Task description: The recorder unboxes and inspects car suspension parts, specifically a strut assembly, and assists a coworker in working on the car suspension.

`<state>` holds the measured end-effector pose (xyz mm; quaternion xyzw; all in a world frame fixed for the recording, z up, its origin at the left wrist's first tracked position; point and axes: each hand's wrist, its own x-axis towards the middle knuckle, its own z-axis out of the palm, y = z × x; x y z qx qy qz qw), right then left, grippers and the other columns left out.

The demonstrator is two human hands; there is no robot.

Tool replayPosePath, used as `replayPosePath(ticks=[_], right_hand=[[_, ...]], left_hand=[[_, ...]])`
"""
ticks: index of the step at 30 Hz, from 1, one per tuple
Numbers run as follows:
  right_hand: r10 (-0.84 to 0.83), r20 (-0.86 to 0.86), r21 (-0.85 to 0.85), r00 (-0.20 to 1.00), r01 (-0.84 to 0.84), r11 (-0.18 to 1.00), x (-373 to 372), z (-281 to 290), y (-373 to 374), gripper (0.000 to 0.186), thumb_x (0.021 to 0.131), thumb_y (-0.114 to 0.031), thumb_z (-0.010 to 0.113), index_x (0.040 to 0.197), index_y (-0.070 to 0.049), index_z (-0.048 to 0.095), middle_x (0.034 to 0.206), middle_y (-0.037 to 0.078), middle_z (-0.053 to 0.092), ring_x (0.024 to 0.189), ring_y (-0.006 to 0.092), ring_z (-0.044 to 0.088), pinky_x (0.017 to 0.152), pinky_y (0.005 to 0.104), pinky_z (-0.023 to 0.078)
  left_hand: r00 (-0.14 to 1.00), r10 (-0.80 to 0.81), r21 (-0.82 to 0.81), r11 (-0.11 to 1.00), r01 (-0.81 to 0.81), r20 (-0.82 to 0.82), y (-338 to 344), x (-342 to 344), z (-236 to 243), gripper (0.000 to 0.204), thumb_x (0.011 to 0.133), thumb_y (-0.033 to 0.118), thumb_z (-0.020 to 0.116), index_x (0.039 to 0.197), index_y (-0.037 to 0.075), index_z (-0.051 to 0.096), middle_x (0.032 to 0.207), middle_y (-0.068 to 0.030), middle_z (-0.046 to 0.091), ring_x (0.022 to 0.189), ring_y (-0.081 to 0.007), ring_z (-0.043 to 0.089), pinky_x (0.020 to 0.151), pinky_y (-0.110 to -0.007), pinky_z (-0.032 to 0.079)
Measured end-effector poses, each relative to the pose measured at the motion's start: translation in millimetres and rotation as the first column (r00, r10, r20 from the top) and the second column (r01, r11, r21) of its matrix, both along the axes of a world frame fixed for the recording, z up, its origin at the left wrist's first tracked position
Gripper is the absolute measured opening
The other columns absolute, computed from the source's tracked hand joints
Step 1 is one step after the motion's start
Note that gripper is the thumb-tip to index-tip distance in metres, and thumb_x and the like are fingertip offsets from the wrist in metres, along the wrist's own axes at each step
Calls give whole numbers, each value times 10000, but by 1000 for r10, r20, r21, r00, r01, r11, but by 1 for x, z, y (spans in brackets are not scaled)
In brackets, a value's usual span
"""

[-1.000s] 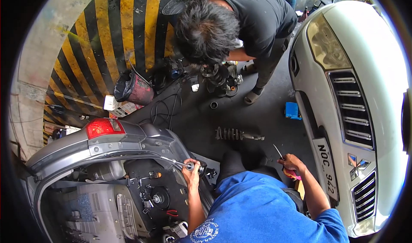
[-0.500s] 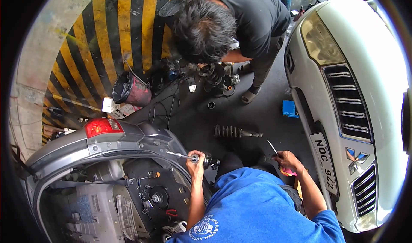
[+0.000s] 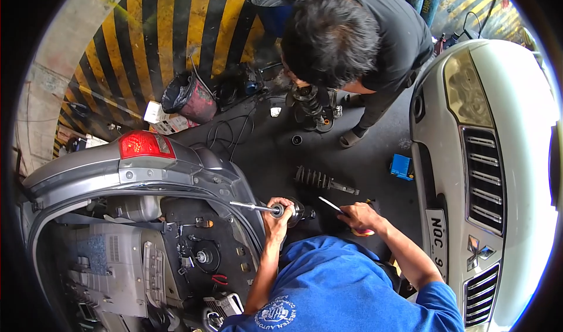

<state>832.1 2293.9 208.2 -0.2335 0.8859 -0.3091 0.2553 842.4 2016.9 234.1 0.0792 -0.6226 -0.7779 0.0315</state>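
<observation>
Garage floor (image 3: 358,168): L hand (image 3: 277,213) fingers clamped on 1 ratchet (image 3: 253,206); R hand (image 3: 359,216) on 1 screwdriver (image 3: 332,205).

We had both forearms entering from the lower edge, bare below short blue sleeves. Our left arm ran nearly straight up the frame, elbow low, wrist slightly bent, and our left hand (image 3: 278,213) was closed in a fist, knuckles upward. Our right arm was bent at the elbow and angled up and to the left, forearm well apart from the left one. Our right hand (image 3: 359,217) was curled shut, palm down, fingers tucked under.
</observation>
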Motion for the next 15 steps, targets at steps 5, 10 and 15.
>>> replayPosePath(ticks=[5, 10, 15], right_hand=[[91, 11, -44, 996, -91, 995, -63, 3, -60, 329, 930, -345, 545, 971, -27, 616, 765, 212, 648, 816, 407, 632, 747, 491, 499], [-19, -169, -293, 986, -32, 956, -126, -20, -132, 286, 911, -294, 571, 970, -16, 597, 784, 214, 644, 828, 410, 635, 752, 492, 507], [33, 73, -136, 997, -23, 990, -200, -9, -192, 303, 922, -337, 564, 992, -52, 638, 802, 217, 663, 801, 409, 645, 710, 482, 508]], left_hand=[[999, 11, -30, 999, -9, 42, -18, -32, -5, 165, 781, -88, 634, 872, 17, 546, 847, -87, 610, 837, -165, 615, 816, -294, 498], [996, 66, -57, 996, -63, 52, -49, -88, -7, 148, 803, -72, 649, 875, 29, 569, 839, -69, 636, 791, -129, 622, 721, -256, 515], [994, 93, -67, 994, -89, 57, -99, -145, 1, 157, 795, -57, 665, 880, 29, 563, 820, -55, 637, 761, -106, 606, 694, -245, 502]])
